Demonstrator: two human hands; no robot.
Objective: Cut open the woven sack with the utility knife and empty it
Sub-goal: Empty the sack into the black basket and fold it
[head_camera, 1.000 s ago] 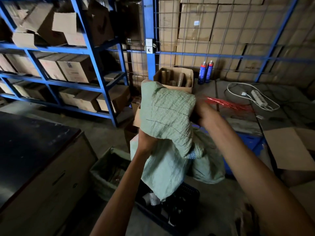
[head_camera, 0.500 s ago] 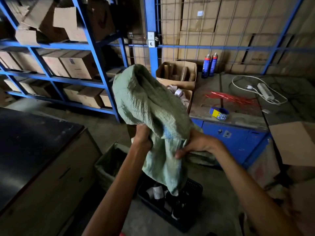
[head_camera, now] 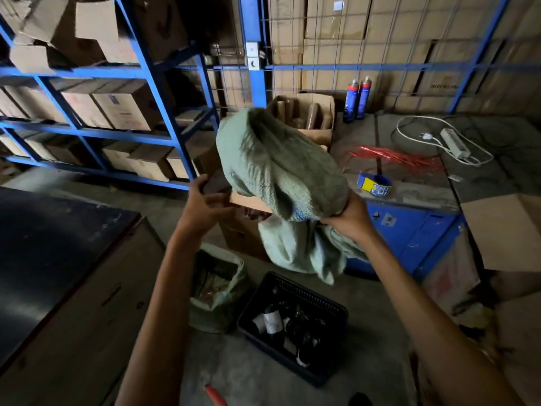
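Holding the woven sack [head_camera: 281, 171] up over the black crate [head_camera: 295, 326] on the floor, our right hand [head_camera: 348, 218] was clamped on bunched cloth; our left hand [head_camera: 207, 200] hung open beside it. It looked limp, light, nearly empty; we judged the bottom corners the best hold.

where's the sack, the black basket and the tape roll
sack [head_camera: 278, 168], head view, on its bunched upper bulge
black basket [head_camera: 304, 291], head view, on its far perforated wall
tape roll [head_camera: 374, 184], head view, on its blue and yellow outer band
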